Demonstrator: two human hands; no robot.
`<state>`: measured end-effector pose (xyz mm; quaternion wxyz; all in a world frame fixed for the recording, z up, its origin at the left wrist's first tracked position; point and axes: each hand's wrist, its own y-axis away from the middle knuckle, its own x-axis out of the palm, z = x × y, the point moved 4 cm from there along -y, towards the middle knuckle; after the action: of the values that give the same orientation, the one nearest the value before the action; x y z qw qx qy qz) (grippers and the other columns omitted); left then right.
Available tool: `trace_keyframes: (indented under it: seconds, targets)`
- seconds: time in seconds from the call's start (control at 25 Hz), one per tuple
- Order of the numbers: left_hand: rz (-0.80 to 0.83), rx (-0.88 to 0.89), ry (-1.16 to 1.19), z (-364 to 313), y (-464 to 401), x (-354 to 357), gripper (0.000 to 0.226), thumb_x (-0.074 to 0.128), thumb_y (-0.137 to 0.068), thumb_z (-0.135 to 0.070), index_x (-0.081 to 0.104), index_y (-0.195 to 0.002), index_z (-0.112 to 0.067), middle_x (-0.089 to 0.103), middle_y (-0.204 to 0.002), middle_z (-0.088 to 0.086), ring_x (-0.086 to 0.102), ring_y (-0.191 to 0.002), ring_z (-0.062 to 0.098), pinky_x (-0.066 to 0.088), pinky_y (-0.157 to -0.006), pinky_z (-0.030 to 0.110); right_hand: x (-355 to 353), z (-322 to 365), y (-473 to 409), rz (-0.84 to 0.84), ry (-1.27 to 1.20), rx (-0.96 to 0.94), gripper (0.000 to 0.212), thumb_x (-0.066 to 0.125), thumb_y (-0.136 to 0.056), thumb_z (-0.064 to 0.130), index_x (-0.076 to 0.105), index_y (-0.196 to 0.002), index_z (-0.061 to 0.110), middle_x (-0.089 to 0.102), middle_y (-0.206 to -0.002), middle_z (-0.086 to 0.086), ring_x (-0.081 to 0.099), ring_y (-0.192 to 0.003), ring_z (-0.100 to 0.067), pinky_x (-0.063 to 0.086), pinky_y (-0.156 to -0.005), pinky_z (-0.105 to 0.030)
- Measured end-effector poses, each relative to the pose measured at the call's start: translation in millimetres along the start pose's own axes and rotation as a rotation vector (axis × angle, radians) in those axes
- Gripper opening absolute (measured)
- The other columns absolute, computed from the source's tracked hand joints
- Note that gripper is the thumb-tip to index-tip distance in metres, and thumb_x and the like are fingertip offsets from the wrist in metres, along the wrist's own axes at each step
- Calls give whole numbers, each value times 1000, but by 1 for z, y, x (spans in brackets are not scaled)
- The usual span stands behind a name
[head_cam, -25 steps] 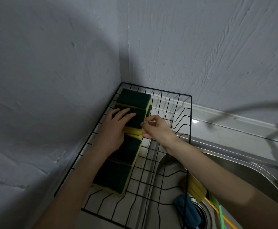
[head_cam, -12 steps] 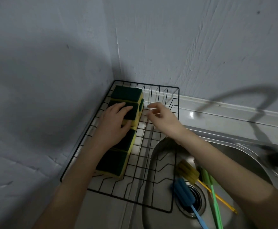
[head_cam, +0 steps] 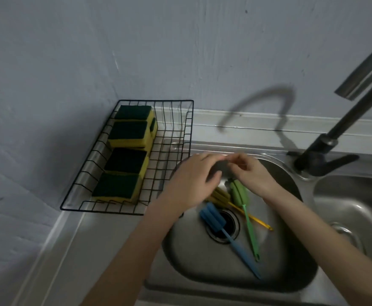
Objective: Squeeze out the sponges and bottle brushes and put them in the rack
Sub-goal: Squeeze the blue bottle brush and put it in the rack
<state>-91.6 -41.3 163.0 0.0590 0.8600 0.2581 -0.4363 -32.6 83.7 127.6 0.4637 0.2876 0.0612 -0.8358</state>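
head view: both hands, left hand (head_cam: 191, 180) and right hand (head_cam: 252, 175), meet above sink (head_cam: 202, 261).

- A steel sink (head_cam: 202, 268) fills the lower middle; its round dark drain (head_cam: 226, 226) sits near the basin's centre.
- A second basin (head_cam: 355, 208) lies right of the sink, with its own drain (head_cam: 344, 234).
- A dark faucet (head_cam: 326, 149) stands behind the sink, to its right, spout rising up and right.
- The faucet's curved shadow falls on the grey wall (head_cam: 180, 51) behind the sink.
- A pale ledge (head_cam: 247, 122) runs along the wall's foot.
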Motion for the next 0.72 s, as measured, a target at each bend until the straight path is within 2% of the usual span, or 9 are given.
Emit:
trace_keyframes:
  seconds: [0.16,0.32,0.4,0.6,0.72]
  targets:
    - [157,3,35,-7,10,63,38,49,-87,-17,48,-125,-14,56,-125,9,51,-115,25,42,-99,39,-6,-48,19,33,50,122,22,52,-87,12,60,-108,11,65,-106,-9,60,-103,-23,44,-97,-38]
    - [326,-114,31,18,14,118,36,48,-87,-16,50,-123,-15,56,-126,8,49,-118,24,41,-100,38,8,-98,26,106,105,267,25,51,-88,13,58,-112,8,64,-112,-13,59,-108,-27,43,-89,-30]
    - [388,-158,-23,34,18,143,38,47,-87,-14,48,-125,-15,53,-132,8,46,-122,25,39,-102,37,19,-123,26,170,166,352,29,50,-89,17,56,-116,9,62,-117,-12,58,-110,-27,45,-90,-33]
    - [592,-211,-161,76,29,194,53,46,-87,-15,29,-137,-19,27,-151,4,24,-137,29,26,-110,44,51,-167,28,300,388,403,32,50,-87,14,54,-118,8,63,-119,-15,58,-110,-29,46,-86,-32]
    - [637,-228,-214,91,34,212,59,45,-86,-15,21,-140,-21,16,-155,2,13,-141,29,24,-111,45,74,-189,33,436,456,396,32,49,-86,11,51,-117,4,60,-120,-18,57,-109,-32,46,-84,-34]
